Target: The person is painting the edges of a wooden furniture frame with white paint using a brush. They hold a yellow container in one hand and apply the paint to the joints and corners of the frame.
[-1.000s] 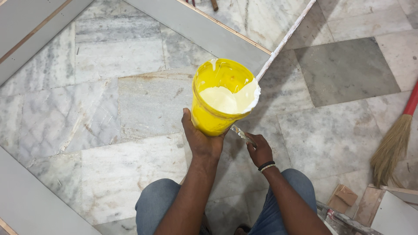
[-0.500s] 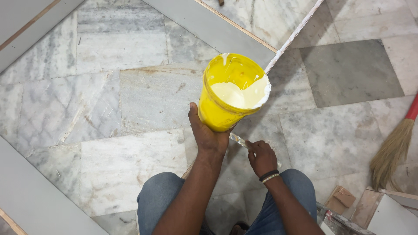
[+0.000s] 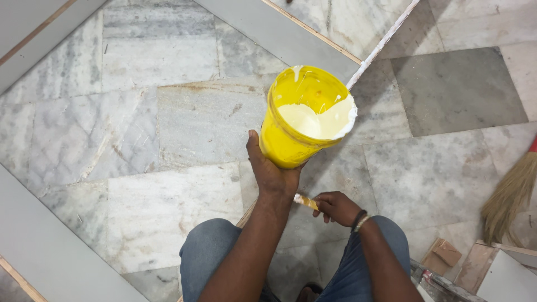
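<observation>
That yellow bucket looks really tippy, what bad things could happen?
1. The yellow bucket is tilted, and the creamy white paste already reaches its low rim, so it could spill onto the marble floor.
2. Only the left hand holds it, from below, so it might slip.
3. The right hand grips a small smeared tool right under the bucket; a bump could jog it.

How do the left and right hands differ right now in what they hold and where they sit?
The left hand cups a tilted yellow bucket of pale paste from below, raised forward; the right hand pinches a thin smeared tool, lower and nearer the knees. The right wrist wears a bracelet; the left is bare. Both are closed on something.
</observation>
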